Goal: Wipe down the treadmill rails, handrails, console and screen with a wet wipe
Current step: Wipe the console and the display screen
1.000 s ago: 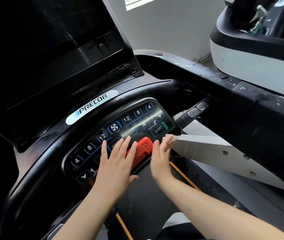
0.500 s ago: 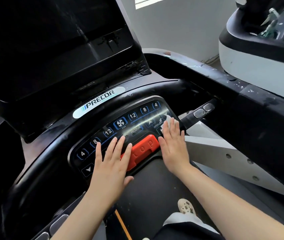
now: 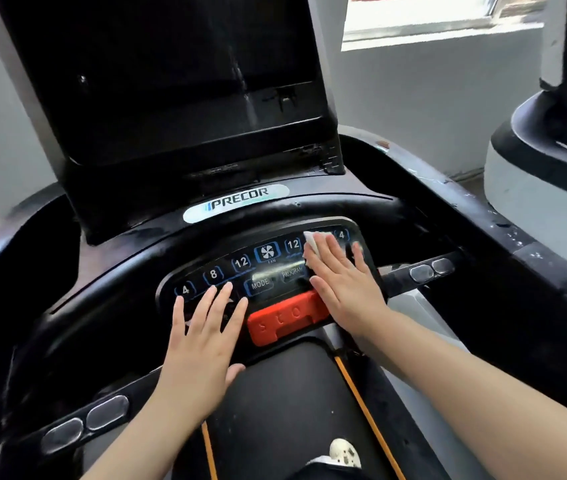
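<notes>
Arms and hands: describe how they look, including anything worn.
Both forearms are bare, no sleeves in view. The left hand and right hand wear no gloves, and no rings, watch or bracelets show. Fingernails are short and unpainted.

A pale grey wall (image 3: 413, 109) is seen behind the equipment. A window (image 3: 424, 15), set high at the upper right, is washed out by bright daylight. A second exercise machine (image 3: 531, 181), black over a white base, is placed at the right edge.
</notes>
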Motion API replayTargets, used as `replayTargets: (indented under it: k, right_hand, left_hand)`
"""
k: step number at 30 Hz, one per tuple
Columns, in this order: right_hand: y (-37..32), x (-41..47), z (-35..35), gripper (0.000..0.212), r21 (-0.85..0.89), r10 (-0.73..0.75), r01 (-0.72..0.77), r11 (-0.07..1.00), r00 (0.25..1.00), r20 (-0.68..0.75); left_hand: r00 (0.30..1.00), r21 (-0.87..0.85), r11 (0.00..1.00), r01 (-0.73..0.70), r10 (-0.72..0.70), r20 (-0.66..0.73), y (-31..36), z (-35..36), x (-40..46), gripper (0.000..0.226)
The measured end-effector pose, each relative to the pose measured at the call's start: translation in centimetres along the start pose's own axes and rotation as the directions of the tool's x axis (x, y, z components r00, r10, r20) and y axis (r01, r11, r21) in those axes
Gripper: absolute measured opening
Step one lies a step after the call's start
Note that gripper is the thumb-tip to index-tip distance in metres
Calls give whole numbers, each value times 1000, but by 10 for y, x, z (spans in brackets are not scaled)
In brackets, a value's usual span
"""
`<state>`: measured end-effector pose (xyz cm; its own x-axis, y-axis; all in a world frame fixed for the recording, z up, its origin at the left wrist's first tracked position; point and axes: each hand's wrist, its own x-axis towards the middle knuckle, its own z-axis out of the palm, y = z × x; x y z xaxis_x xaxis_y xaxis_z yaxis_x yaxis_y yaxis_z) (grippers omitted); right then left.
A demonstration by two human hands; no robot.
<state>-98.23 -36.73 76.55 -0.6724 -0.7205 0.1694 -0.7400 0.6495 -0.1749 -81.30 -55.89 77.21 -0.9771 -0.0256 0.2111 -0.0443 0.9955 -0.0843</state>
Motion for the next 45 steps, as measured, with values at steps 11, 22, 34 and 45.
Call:
replayTargets:
  k: [11, 22, 34, 45]
  right_hand:
    - [29, 18, -24, 52, -291, -469, 492, 820, 870, 151]
    - [42, 55, -51, 50, -339, -719, 809, 481, 585, 375]
    - [-80, 18, 7, 63, -317, -650, 659, 682, 745, 150]
    - [-124, -76, 92, 82, -271, -344, 325, 906, 938, -25]
  left_hand:
    - [987, -60, 985, 159, -158, 9, -8, -2, -15, 131]
    - [958, -87, 954, 287, -284, 43, -16, -3, -38, 143]
    - [894, -287, 847, 448, -419, 159, -13, 2, -54, 131]
    - [882, -692, 551, 467, -345, 320, -37, -2, -58, 97]
